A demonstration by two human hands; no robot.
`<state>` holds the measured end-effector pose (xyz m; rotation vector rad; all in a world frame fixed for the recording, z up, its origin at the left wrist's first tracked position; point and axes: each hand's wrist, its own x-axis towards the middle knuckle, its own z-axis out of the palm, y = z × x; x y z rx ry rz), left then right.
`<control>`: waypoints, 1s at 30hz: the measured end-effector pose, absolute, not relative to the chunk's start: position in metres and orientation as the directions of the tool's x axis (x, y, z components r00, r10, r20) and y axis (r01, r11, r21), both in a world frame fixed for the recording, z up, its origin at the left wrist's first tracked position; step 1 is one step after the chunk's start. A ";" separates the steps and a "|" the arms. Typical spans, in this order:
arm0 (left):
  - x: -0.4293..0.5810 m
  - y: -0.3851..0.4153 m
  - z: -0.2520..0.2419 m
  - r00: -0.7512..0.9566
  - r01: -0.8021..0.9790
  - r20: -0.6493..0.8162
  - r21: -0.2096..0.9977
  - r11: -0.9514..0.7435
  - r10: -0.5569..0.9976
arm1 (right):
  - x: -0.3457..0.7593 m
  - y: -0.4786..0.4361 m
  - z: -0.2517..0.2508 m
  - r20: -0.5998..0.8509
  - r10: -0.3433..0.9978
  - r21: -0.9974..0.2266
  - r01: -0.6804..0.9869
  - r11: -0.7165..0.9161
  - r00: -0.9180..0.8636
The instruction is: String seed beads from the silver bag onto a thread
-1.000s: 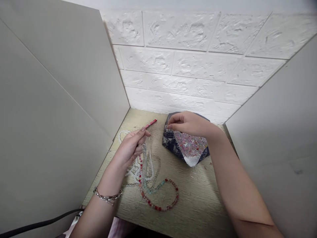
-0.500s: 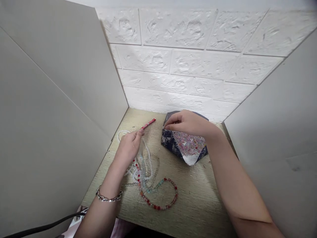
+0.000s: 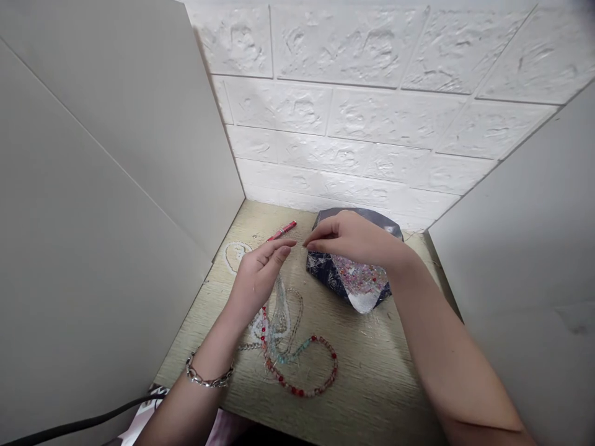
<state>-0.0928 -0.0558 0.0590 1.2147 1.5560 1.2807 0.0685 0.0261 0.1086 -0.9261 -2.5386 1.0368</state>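
At the far left stands a smooth grey panel, and below it a black cable curves toward the tabletop. A bracelet of silver-coloured metal links goes around the left wrist. The left hand is above the left part of the wooden tabletop, whose surface is pale and streaked with grain. Its thumb lies close against the extended fingers; whether they pinch something thin, I cannot tell. A slim red stick shows just behind these fingers, slanting up to the right; contact with the hand I cannot make sure. Below the same hand lie strands of white and clear beads, looped and tangled. Beside them, a strand of red and pinkish round beads bends in an open curve, with turquoise beads near it. The right hand has thumb and index finger brought near together, pointing to the left hand; the 2 hands are apart, and what is between the fingertips is too small to tell. Under this hand sits a dark blue patterned container, angular, with tiny multicoloured beads in its pale lining. Behind rises a white brick-relief wall.
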 end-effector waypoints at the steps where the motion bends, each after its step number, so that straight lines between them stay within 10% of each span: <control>1: -0.093 -0.056 0.059 -0.251 0.262 0.049 0.965 0.020 0.967 | 0.067 0.025 0.108 -0.013 0.634 -0.699 0.460 0.547 -0.774; 14: -0.092 -0.057 0.052 -0.232 0.500 0.197 0.864 -0.057 0.953 | 0.061 0.023 0.099 -0.082 0.621 -0.657 0.511 0.554 -0.779; 20: -0.095 -0.055 0.057 -0.324 0.265 0.006 0.961 0.085 0.946 | 0.064 0.019 0.107 0.164 0.725 -0.624 0.499 0.601 -0.668; 30: -0.099 -0.053 0.050 -0.267 0.067 -0.123 0.987 0.146 0.956 | 0.050 0.015 0.094 -0.076 0.701 -0.790 0.472 0.392 -0.709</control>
